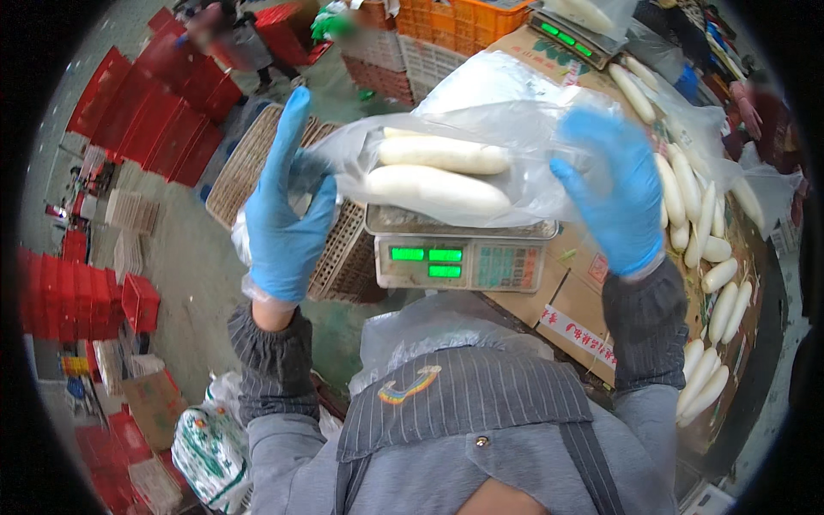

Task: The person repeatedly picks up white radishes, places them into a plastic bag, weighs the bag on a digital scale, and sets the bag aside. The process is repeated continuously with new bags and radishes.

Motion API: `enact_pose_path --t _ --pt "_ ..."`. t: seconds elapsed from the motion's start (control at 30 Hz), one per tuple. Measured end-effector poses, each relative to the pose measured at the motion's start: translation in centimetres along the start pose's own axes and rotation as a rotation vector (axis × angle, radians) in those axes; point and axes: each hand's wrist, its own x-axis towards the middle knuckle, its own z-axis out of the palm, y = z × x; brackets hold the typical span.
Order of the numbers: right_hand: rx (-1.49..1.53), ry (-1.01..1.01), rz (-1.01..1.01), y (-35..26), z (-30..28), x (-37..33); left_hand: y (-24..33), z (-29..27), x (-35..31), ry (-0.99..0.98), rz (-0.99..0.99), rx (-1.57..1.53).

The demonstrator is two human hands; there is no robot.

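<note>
In the head view, the clear bag (536, 129) of white radishes (438, 190) lay lengthwise across the upper centre of the frame, above the pan (379, 220) of the scale (463, 264). Whether it rested on the pan could not be told.

Step in hand, as judged: handling the bag at both ends. Good practice called for level support, so that the radishes stayed side by side and did not slide toward one end. The plastic looked thin and the contents smooth; the ends were best taken in flat folds, without a sharp pull. The pan needed to be free of finger pressure whenever a reading was wanted.

Left hand (290, 202), left of centre: gloved in blue and open, its forefinger pointing up and its thumb well apart from it. It met the left end of the bag; no firm pinch was visible.

Right hand (614, 184), right of centre: gloved in blue, fingers blurred, thumb toward the bag's right end. Its closure and hold could not be told.

Loose radishes (724, 311) lay on the cardboard-covered counter (562, 292) at the right.
</note>
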Motion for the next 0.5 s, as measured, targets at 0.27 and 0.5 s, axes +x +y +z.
enact_pose_path --t 0.27,0.5 --pt "0.236 -0.43 0.665 6.4 0.9 0.1 -4.3 -2.0 -0.4 0.051 -0.149 0.357" --pt "1.048 -0.226 0.548 4.6 0.4 2.2 -1.5 -2.4 3.7 -0.242 -0.313 -0.498"
